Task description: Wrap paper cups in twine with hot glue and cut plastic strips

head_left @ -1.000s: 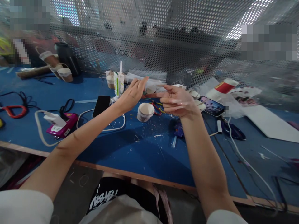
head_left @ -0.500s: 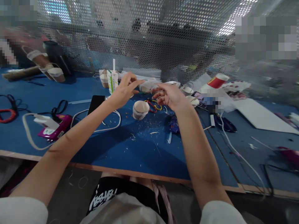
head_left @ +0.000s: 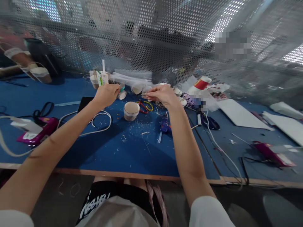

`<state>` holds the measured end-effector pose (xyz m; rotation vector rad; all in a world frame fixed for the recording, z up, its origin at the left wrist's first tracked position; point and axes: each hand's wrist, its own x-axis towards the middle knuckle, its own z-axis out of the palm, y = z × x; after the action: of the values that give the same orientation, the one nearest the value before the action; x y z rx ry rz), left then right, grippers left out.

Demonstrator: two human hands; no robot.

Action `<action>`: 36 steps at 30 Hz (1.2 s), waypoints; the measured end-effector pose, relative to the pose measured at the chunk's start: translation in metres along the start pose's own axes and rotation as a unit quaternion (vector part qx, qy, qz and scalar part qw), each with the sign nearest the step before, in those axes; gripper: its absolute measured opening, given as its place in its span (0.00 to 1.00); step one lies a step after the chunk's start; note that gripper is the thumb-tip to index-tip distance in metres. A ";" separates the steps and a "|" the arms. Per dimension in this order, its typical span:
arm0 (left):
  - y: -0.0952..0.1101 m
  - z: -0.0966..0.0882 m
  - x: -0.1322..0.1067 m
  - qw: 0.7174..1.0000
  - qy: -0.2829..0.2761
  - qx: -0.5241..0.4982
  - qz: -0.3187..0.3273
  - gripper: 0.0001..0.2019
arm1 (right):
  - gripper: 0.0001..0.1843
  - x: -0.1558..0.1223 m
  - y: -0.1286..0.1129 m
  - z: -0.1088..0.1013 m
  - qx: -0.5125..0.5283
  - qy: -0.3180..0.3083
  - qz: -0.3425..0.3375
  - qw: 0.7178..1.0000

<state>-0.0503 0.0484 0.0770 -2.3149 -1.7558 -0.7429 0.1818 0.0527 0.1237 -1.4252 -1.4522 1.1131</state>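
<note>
My left hand [head_left: 107,94] is curled closed above the blue table [head_left: 123,148], close to a small drink carton [head_left: 102,77] with a straw; what its fingers hold is hidden. My right hand [head_left: 160,93] is closed too, fingertips pinching something thin that I cannot make out. Between and below the hands stands a cut paper cup [head_left: 131,110]. Red and yellow wires [head_left: 145,106] lie beside it.
A phone [head_left: 83,102] and white cable [head_left: 99,121] lie left. A pink tool [head_left: 39,134] sits far left, another [head_left: 272,153] far right. A red cup [head_left: 201,83], white sheets [head_left: 239,114] and scissors [head_left: 211,123] lie right. Perforated mesh [head_left: 151,37] walls the back.
Both hands have dropped from raised, fingers extended, to low over the table with fingers curled shut. The view has panned right.
</note>
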 end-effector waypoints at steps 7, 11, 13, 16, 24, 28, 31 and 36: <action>-0.003 -0.001 0.004 0.996 -0.031 -0.082 -0.019 0.11 | 0.09 -0.006 -0.001 -0.004 0.011 -0.055 0.010 0.998; 0.001 0.001 0.006 0.975 -0.009 -0.223 0.014 0.26 | 0.09 -0.009 -0.004 -0.004 0.049 -0.129 0.034 0.990; 0.008 0.000 0.005 0.952 -0.042 -0.304 0.016 0.30 | 0.09 -0.011 -0.006 -0.002 0.075 -0.165 0.051 0.982; 0.022 -0.004 0.002 0.881 -0.115 -0.458 -0.011 0.28 | 0.09 -0.013 -0.009 0.005 0.097 -0.190 0.067 0.975; 0.038 -0.009 0.000 0.759 -0.125 -0.625 -0.135 0.16 | 0.09 -0.017 -0.015 0.014 0.089 -0.196 0.089 0.972; 0.035 -0.011 0.000 0.754 -0.126 -0.628 -0.143 0.13 | 0.10 -0.016 -0.014 0.013 0.094 -0.201 0.090 0.971; 0.035 -0.012 0.000 0.756 -0.127 -0.623 -0.153 0.12 | 0.11 -0.015 -0.014 0.012 0.086 -0.211 0.087 0.970; 0.036 -0.013 0.001 0.745 -0.122 -0.633 -0.169 0.11 | 0.12 -0.016 -0.014 0.013 0.068 -0.211 0.078 0.972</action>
<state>-0.0207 0.0326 0.0951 -2.8299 -2.1470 -2.4239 0.1660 0.0359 0.1341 -1.2727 -1.5295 1.6607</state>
